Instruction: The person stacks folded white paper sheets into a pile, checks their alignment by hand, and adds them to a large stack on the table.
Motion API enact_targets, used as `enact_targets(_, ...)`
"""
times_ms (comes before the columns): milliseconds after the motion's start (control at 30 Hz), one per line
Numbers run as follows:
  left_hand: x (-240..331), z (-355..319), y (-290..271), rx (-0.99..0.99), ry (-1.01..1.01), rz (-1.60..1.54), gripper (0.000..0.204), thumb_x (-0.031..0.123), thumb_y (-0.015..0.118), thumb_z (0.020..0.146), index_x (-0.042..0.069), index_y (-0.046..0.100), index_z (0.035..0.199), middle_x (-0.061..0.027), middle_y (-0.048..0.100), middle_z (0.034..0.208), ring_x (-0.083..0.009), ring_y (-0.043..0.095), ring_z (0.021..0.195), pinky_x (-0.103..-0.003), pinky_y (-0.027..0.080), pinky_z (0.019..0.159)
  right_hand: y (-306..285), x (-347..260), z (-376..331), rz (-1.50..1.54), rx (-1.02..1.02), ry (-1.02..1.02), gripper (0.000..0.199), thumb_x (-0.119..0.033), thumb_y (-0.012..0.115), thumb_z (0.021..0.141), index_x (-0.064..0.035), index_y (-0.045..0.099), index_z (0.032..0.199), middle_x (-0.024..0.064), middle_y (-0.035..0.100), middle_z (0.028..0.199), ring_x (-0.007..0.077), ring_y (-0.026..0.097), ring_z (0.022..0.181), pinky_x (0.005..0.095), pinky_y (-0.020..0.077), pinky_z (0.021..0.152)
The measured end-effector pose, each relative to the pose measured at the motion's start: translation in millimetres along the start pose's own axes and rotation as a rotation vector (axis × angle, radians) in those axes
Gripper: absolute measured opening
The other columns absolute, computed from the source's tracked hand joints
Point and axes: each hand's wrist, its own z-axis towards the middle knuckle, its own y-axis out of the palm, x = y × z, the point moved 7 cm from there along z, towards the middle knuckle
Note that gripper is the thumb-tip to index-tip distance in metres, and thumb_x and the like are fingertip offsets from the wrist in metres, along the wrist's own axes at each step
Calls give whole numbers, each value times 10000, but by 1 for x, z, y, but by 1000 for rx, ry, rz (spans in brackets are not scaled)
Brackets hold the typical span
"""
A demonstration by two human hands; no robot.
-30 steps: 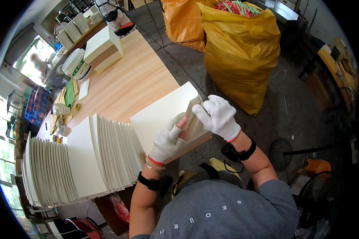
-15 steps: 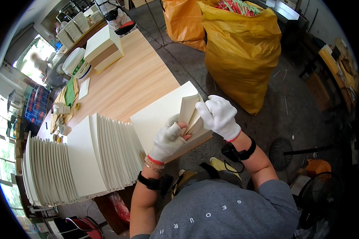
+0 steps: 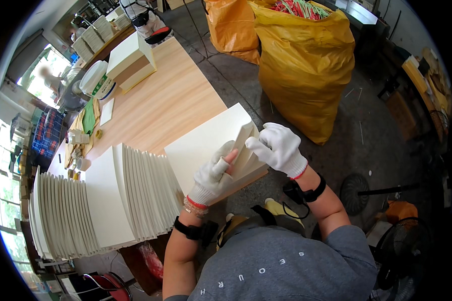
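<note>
A thick stack of white sheets lies at the table's near corner, with a narrow curled-up paper edge raised along its right side. My left hand, in a white glove with bare fingertips showing, grips this raised edge, thumb against its left face. My right hand, also in a white glove, is closed at the right of that edge, its curled fingertips close to the paper. Whether they pinch a leaf is hidden. Several bent white paper bundles stand in a leaning row left of the stack.
The wooden table carries another white stack, a white bucket and a green cloth. A large yellow sack of coloured strips stands on the floor beyond the right hand. A person stands behind the table.
The raised paper edge now looks narrower, with its fanned leaves closer together. My left thumb has stretched up along it. My right hand has shifted slightly right and down.
</note>
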Motion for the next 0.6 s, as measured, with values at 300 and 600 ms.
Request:
enact_targets(300,14,17,-2,62,68,204,193,52,660,845,74,684,1035,-165,651,1264,-349,691,938,-386,565,801,1,-4,-9,-73,184,-252,151,-70,712,822,-55,641,689,90,478,566,297,511,520,373,419,474)
enact_targets(600,3,17,0,-53,-81,115,431,300,854,765,60,682,1079,-140,620,1337,-320,658,1058,-386,575,821,6,1,-14,-136,175,-320,85,-62,702,803,-56,719,886,51,491,624,257,508,530,352,406,471)
